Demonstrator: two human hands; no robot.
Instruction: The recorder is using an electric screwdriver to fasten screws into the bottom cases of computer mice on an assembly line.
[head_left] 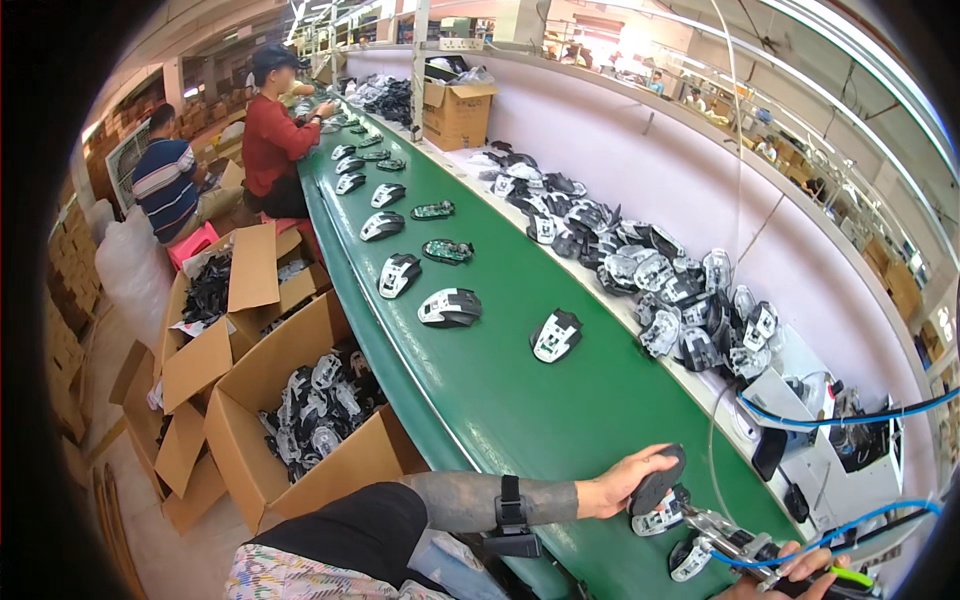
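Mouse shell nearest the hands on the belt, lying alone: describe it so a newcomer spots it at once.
Start at the long green conveyor belt that runs up the middle of the picture. Follow it from the left hand at the bottom toward the far workers: the first piece lying loose is a black-and-white mouse shell. It sits alone toward the belt's right edge, while the other shells line up along the left.

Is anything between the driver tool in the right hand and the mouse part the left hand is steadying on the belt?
Nothing visible. The right hand holds the driver tool angled toward the mouse shell; the left hand presses a dark cover down from above, beside the tool's path.
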